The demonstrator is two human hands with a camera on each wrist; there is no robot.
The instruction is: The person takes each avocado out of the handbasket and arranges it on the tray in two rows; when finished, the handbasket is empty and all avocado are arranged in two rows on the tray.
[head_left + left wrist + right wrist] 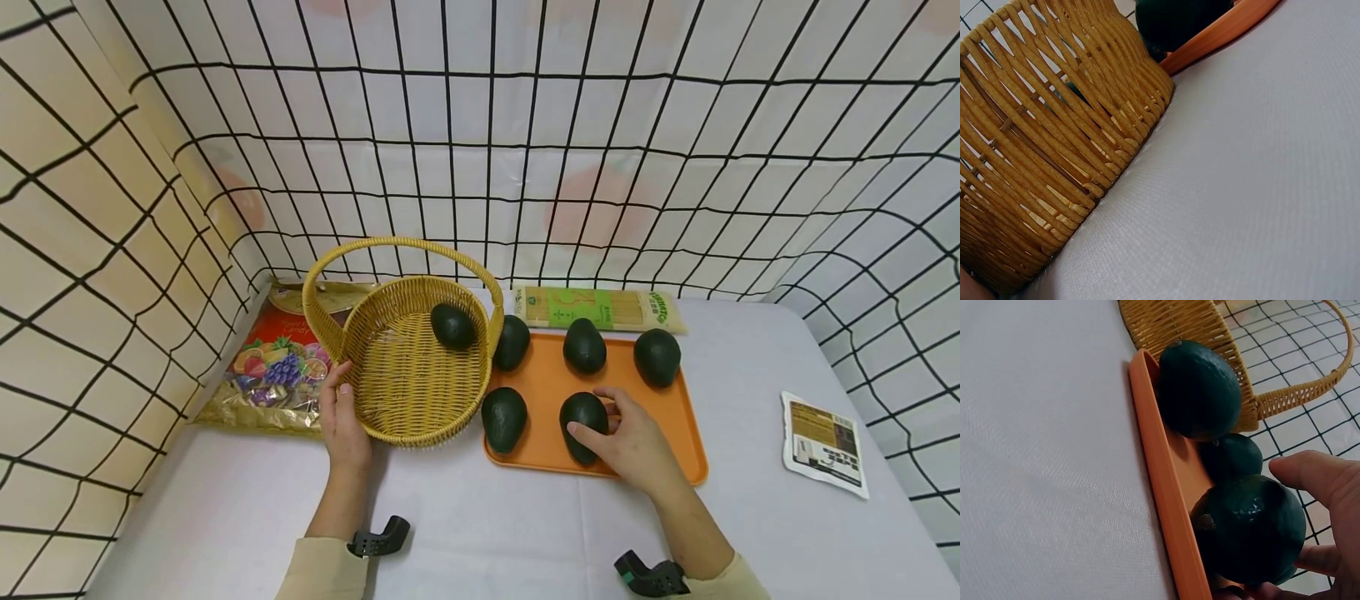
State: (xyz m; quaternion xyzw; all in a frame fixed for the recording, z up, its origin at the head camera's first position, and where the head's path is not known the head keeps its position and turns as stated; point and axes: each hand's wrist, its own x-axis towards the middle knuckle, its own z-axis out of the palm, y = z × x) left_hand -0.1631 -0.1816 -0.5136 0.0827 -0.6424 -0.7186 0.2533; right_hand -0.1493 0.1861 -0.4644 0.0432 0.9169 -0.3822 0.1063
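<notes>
My right hand [633, 442] curves round a dark green avocado [582, 427] at the front of an orange tray [543, 459], thumb on the near side and fingers on the far right. In the right wrist view the same avocado [1249, 530] fills the space below the thumb. Against the left wall of a yellow wicker basket [420, 400] rests my left hand [347, 429], its fingers fairly straight near the handle's base. One avocado [453, 326] lies inside the basket. Other avocados on the tray include one [504, 420] at front left and one [657, 357] at back right.
A red and gold candy bag [281, 358] lies left of the basket, partly behind it. Behind the tray is a packet of noodles [600, 309]. A small white and brown pouch [823, 444] sits on the right. Black wire mesh [491, 158] stands round the back and sides.
</notes>
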